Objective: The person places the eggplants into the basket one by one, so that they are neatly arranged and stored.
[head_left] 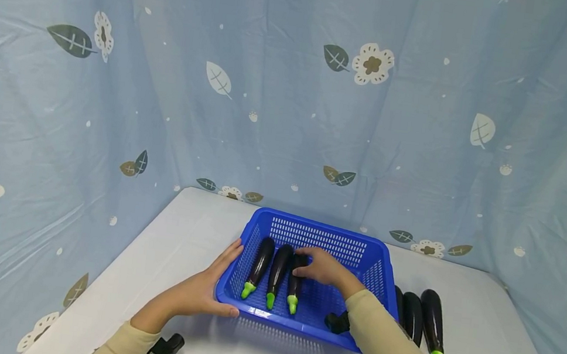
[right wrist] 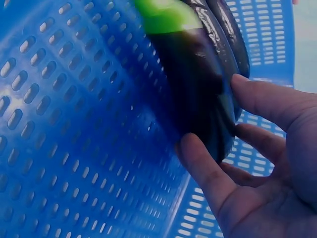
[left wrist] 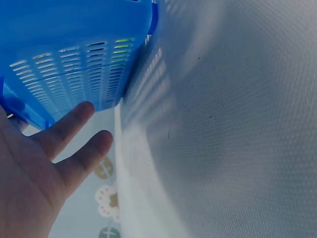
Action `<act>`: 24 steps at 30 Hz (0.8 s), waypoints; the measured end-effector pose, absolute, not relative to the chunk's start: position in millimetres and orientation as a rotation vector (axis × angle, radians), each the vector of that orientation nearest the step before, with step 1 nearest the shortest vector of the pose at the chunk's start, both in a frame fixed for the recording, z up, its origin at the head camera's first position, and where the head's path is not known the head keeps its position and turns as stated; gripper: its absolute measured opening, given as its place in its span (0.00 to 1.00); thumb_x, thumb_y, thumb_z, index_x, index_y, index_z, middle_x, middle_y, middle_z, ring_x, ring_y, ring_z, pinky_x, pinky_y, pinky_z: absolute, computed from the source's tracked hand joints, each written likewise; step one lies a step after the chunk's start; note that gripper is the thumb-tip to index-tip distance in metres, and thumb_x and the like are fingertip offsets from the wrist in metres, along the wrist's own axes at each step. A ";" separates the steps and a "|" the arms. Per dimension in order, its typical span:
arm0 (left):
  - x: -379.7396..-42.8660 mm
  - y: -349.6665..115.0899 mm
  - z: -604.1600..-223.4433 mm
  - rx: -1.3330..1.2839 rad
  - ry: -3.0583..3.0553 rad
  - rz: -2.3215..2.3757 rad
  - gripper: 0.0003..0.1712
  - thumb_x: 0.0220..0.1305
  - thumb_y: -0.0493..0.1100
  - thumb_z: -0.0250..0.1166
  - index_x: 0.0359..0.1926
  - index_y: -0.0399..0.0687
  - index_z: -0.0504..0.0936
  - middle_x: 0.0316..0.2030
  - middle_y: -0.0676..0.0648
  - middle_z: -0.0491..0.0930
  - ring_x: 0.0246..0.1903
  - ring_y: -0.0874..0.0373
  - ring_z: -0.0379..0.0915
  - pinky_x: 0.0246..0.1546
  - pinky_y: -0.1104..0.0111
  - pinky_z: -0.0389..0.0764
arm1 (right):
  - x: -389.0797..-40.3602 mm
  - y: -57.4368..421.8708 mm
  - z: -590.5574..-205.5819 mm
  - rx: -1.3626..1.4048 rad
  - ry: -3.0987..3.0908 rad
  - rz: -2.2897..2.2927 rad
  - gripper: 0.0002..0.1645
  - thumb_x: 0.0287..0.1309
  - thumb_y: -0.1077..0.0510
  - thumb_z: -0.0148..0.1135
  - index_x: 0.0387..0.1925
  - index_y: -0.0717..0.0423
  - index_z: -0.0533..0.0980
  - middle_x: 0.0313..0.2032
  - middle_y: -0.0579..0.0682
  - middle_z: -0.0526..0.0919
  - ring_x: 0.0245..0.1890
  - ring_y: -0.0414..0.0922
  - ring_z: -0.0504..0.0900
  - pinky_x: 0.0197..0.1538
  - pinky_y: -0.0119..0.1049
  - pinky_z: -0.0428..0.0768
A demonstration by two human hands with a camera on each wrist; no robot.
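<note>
Pinching the inner-right eggplant (head_left: 294, 290) with the right hand (head_left: 322, 266), down inside the blue basket (head_left: 318, 299), with thumb and fingertips narrowed around the dark, glossy body. Pointing its green stem end toward the near wall of the basket. Impossible to tell whether resting on the basket's floor or raised slightly off it.

Steadying the near left corner of the basket with the left hand (head_left: 201, 294), with thumb along the near side and fingers straight along the left side, spread wide (two of them clear of the plastic in the left wrist view).

Sharing the left part of the basket with the middle eggplant (head_left: 280, 268) and the leftmost eggplant (head_left: 260, 263), lined up in a row, with stems likewise toward the near wall.

Showing three more eggplants (head_left: 412, 317) outside the basket, just beyond its right wall, on the white table (head_left: 202, 232), with the innermost partly hidden.

Wearing pale sleeves (head_left: 395, 350) and black wrist mounts (head_left: 167, 346), with one near the basket's near left corner and one over its right part. Facing a blue curtain (head_left: 281, 112) printed with leaves and flowers, beyond the far wall of the basket.
</note>
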State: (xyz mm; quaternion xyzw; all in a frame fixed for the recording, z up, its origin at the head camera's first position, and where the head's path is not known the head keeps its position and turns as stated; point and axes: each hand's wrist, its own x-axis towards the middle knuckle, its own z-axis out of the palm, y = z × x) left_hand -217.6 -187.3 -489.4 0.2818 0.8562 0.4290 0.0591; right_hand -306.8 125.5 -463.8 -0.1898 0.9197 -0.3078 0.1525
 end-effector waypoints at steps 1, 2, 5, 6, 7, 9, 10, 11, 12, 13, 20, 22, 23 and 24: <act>-217.4 -187.3 -489.2 0.850 2.593 1.299 0.74 0.48 0.58 0.81 0.83 0.53 0.38 0.82 0.48 0.30 0.78 0.38 0.38 0.66 0.37 0.62 | -306.4 125.2 -463.4 -0.546 2.635 -0.890 0.33 0.60 0.57 0.72 0.66 0.59 0.75 0.65 0.58 0.76 0.68 0.59 0.71 0.67 0.56 0.70; -217.2 -187.3 -488.9 0.845 2.592 1.301 0.75 0.48 0.58 0.81 0.83 0.54 0.38 0.82 0.49 0.30 0.78 0.38 0.38 0.66 0.37 0.62 | -306.0 125.0 -463.0 -0.547 2.630 -0.897 0.33 0.60 0.57 0.72 0.66 0.59 0.75 0.66 0.58 0.76 0.68 0.59 0.71 0.67 0.56 0.70; -216.9 -187.3 -488.5 0.839 2.594 1.301 0.75 0.48 0.58 0.81 0.83 0.54 0.37 0.82 0.49 0.30 0.77 0.37 0.39 0.65 0.37 0.62 | -304.5 124.9 -461.7 -0.549 2.624 -0.912 0.34 0.60 0.58 0.72 0.67 0.59 0.74 0.67 0.58 0.75 0.69 0.59 0.70 0.68 0.56 0.69; -216.8 -187.3 -488.4 0.840 2.595 1.301 0.75 0.48 0.58 0.81 0.83 0.54 0.37 0.82 0.49 0.30 0.77 0.37 0.39 0.65 0.37 0.63 | -304.1 125.1 -461.5 -0.550 2.623 -0.913 0.34 0.61 0.59 0.72 0.67 0.59 0.74 0.67 0.58 0.75 0.69 0.59 0.69 0.68 0.57 0.68; -216.7 -187.3 -488.3 0.841 2.595 1.300 0.75 0.48 0.58 0.81 0.83 0.54 0.37 0.82 0.49 0.30 0.77 0.37 0.40 0.65 0.37 0.63 | -303.9 125.5 -460.9 -0.558 2.626 -0.911 0.34 0.61 0.59 0.72 0.67 0.59 0.74 0.67 0.58 0.75 0.69 0.60 0.69 0.68 0.57 0.68; -216.6 -187.3 -488.5 0.845 2.596 1.299 0.75 0.48 0.58 0.81 0.83 0.54 0.37 0.82 0.48 0.30 0.77 0.37 0.40 0.65 0.36 0.63 | -303.2 126.4 -460.2 -0.557 2.628 -0.913 0.34 0.61 0.59 0.71 0.68 0.58 0.74 0.68 0.58 0.74 0.70 0.59 0.68 0.69 0.57 0.67; -216.6 -187.2 -488.6 0.845 2.597 1.298 0.75 0.48 0.58 0.81 0.83 0.54 0.37 0.82 0.48 0.30 0.77 0.37 0.40 0.65 0.36 0.63 | -302.8 127.0 -459.5 -0.554 2.627 -0.916 0.34 0.61 0.59 0.71 0.68 0.58 0.74 0.68 0.58 0.74 0.70 0.60 0.68 0.69 0.58 0.67; -216.5 -187.1 -488.6 0.848 2.596 1.299 0.75 0.48 0.58 0.81 0.83 0.53 0.37 0.82 0.48 0.30 0.77 0.37 0.39 0.65 0.36 0.63 | -302.6 127.5 -459.2 -0.556 2.630 -0.913 0.34 0.61 0.59 0.71 0.68 0.57 0.74 0.68 0.58 0.74 0.70 0.60 0.68 0.69 0.58 0.67; -216.5 -187.0 -488.5 0.846 2.596 1.298 0.75 0.48 0.58 0.81 0.83 0.53 0.37 0.82 0.48 0.30 0.77 0.37 0.40 0.65 0.36 0.63 | -302.5 128.1 -459.2 -0.555 2.629 -0.917 0.33 0.62 0.59 0.71 0.68 0.57 0.74 0.68 0.58 0.74 0.70 0.60 0.67 0.69 0.58 0.66; -216.4 -186.8 -488.4 0.845 2.596 1.297 0.75 0.48 0.58 0.81 0.83 0.53 0.37 0.82 0.47 0.30 0.77 0.37 0.40 0.65 0.36 0.63 | -302.5 128.8 -459.2 -0.553 2.629 -0.920 0.33 0.62 0.59 0.70 0.68 0.56 0.74 0.68 0.58 0.74 0.71 0.60 0.67 0.69 0.58 0.66; -216.1 -186.6 -487.7 0.834 2.600 1.293 0.75 0.48 0.59 0.81 0.83 0.53 0.37 0.82 0.50 0.30 0.77 0.37 0.40 0.65 0.37 0.63 | -301.7 134.9 -459.5 -0.557 2.634 -0.919 0.33 0.63 0.59 0.70 0.69 0.56 0.73 0.68 0.57 0.74 0.71 0.59 0.67 0.70 0.58 0.66; -216.0 -186.8 -487.7 0.830 2.604 1.289 0.75 0.48 0.59 0.81 0.83 0.54 0.37 0.82 0.52 0.29 0.77 0.37 0.41 0.64 0.37 0.64 | -301.3 136.8 -459.1 -0.559 2.643 -0.913 0.33 0.62 0.59 0.70 0.68 0.56 0.73 0.68 0.58 0.74 0.71 0.60 0.67 0.70 0.58 0.65; -216.0 -186.8 -487.6 0.828 2.605 1.288 0.75 0.48 0.59 0.81 0.83 0.54 0.37 0.81 0.53 0.29 0.77 0.37 0.41 0.64 0.37 0.64 | -301.1 137.6 -458.8 -0.560 2.646 -0.915 0.33 0.62 0.59 0.70 0.68 0.57 0.74 0.68 0.58 0.74 0.71 0.60 0.67 0.70 0.59 0.65; -216.0 -186.8 -487.5 0.826 2.607 1.285 0.75 0.48 0.59 0.81 0.83 0.54 0.37 0.82 0.53 0.29 0.77 0.37 0.41 0.64 0.37 0.64 | -301.0 138.5 -458.6 -0.563 2.650 -0.914 0.33 0.62 0.59 0.70 0.68 0.57 0.74 0.68 0.59 0.74 0.70 0.60 0.67 0.70 0.59 0.65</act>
